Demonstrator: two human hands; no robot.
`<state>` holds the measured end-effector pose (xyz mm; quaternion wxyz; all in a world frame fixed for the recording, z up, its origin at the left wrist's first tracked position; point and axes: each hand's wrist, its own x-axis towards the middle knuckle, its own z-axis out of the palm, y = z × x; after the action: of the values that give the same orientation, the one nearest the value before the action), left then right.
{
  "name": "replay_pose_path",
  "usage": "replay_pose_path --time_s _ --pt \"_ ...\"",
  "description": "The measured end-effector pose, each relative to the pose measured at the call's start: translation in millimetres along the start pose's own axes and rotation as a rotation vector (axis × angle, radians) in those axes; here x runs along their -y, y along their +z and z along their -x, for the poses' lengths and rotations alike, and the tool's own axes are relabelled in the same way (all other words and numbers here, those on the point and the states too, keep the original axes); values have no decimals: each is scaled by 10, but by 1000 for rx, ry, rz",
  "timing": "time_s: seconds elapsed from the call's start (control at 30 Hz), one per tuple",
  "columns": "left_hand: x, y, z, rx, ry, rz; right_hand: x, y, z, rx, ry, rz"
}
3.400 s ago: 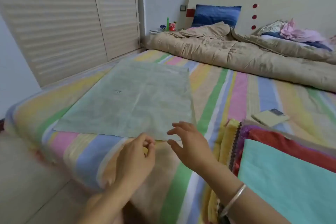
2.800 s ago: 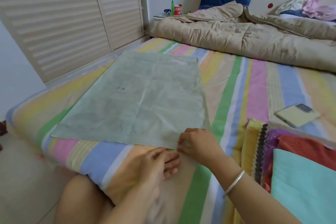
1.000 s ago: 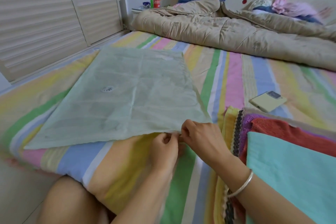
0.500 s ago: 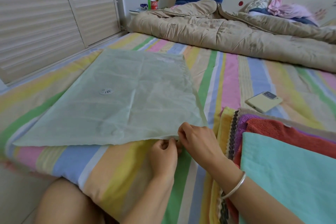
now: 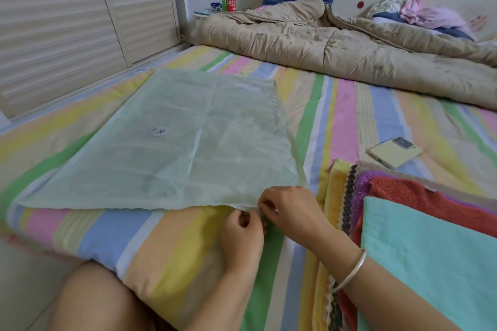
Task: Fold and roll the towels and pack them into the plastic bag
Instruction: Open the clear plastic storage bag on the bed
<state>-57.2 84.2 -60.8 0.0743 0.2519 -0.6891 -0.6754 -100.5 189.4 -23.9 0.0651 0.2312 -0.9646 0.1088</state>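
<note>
Plastic bag (image 5: 172, 148) lies flat on the striped bed (image 5: 336, 105). Left hand (image 5: 242, 234) and right hand (image 5: 290, 209) both pinch its near right corner, at the mouth edge. Towels (image 5: 419, 226) stacked just right of the hands, none yet rolled. Risk: thin film layers cling, fingers slip, mouth stays sealed or tears. Legible writing: red can (image 5: 230, 4) on the nightstand reads "GASO"; the rest is cut off.

Thin, translucent plastic bag (image 5: 172, 148), creased and faintly glossy, on a matt woven-cloth striped sheet (image 5: 336, 115). Towels (image 5: 403, 196) look nubby terry (the teal one (image 5: 430, 263) smoother). Quilt (image 5: 349, 54) has soft sheen; bangle (image 5: 352, 271) polished metal.
</note>
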Motion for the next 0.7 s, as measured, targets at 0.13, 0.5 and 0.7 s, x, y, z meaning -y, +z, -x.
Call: replay_pose_path --time_s 0.13,0.5,0.7 --pt "3 55 -35 -42 -17 -45 53 55 -58 -37 102 -16" --pt "-55 -14 -59 58 -128 -15 -188 -188 -185 -412 294 -258" --pt "-315 -10 -173 184 -180 -2 -191 -368 -170 -261 204 -362"
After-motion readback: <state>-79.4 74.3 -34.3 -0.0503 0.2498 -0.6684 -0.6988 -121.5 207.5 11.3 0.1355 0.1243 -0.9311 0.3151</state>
